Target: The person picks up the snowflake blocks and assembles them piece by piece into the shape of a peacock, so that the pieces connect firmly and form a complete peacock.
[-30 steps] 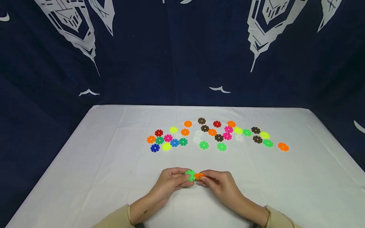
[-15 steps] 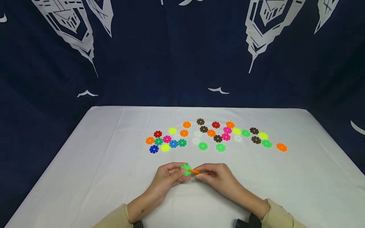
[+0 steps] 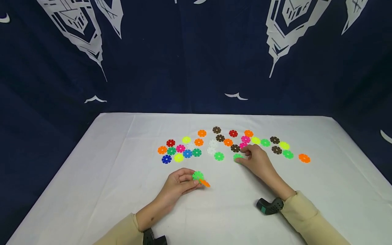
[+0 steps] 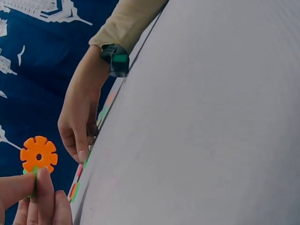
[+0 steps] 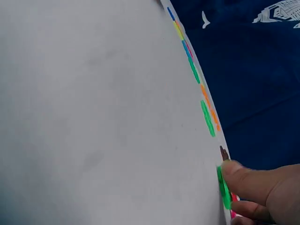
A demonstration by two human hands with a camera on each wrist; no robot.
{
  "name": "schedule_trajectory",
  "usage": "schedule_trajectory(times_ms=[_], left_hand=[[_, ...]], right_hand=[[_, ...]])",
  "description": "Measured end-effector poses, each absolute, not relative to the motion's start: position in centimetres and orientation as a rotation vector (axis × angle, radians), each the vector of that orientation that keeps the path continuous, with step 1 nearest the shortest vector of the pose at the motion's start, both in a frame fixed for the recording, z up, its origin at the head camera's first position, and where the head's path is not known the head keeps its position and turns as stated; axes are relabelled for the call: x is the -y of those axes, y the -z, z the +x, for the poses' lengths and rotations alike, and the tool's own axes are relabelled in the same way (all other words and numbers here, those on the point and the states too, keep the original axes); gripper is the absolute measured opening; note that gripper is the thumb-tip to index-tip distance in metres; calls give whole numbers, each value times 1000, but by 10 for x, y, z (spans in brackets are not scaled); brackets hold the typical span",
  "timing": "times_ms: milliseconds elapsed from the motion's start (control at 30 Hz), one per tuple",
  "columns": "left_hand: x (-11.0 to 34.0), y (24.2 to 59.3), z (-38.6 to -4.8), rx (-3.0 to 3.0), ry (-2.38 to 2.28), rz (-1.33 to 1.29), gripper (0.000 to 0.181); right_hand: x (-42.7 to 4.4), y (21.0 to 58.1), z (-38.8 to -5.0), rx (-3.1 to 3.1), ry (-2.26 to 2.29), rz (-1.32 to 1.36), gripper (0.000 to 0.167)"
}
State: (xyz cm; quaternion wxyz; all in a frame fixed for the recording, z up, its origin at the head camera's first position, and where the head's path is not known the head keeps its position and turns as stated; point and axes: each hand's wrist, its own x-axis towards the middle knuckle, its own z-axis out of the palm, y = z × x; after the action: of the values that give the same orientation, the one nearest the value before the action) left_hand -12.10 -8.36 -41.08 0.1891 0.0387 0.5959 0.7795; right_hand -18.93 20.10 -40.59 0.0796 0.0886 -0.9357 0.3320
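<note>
In the head view my left hand holds a green notched plastic disc between thumb and fingers. An orange notched disc is slotted into it at an angle; the left wrist view shows this orange disc face-on, above the pinching fingers. My right hand reaches to the row of loose discs. Its thumb and fingers grip another green disc at the edges, low at the table. In the right wrist view the thumb covers part of that green disc.
Many loose notched discs lie across the white tablecloth, among them an orange disc at far right and a dark blue disc at left. A brown disc lies close to my right fingers. A dark blue curtain hangs behind.
My right hand has let go of the orange disc and moved right and away to a green disc on the table. My left hand keeps the joined pair, now slightly farther forward and turned.
</note>
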Motion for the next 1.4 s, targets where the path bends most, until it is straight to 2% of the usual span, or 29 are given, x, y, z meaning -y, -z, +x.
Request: schedule_trajectory(times_ms=[100, 300, 567, 733, 1033, 1400], left_hand=[[84, 409, -121, -1681, -2175, 93, 22], [83, 409, -120, -1670, -2171, 94, 17], [83, 408, -116, -1658, -2143, 77, 18], [80, 409, -114, -1663, -2144, 72, 18], [77, 409, -112, -1623, -2172, 61, 21], [77, 409, -110, -1626, -2192, 32, 24]], right_hand=[[-197, 405, -192, 2826, -973, 267, 29], [-195, 405, -187, 2822, -1046, 265, 26], [-172, 404, -156, 2502, -1965, 629, 15], [-151, 403, -138, 2306, -2205, 842, 11], [-137, 410, -127, 2271, -2133, 913, 10], [-132, 411, -120, 2296, -1683, 977, 18]])
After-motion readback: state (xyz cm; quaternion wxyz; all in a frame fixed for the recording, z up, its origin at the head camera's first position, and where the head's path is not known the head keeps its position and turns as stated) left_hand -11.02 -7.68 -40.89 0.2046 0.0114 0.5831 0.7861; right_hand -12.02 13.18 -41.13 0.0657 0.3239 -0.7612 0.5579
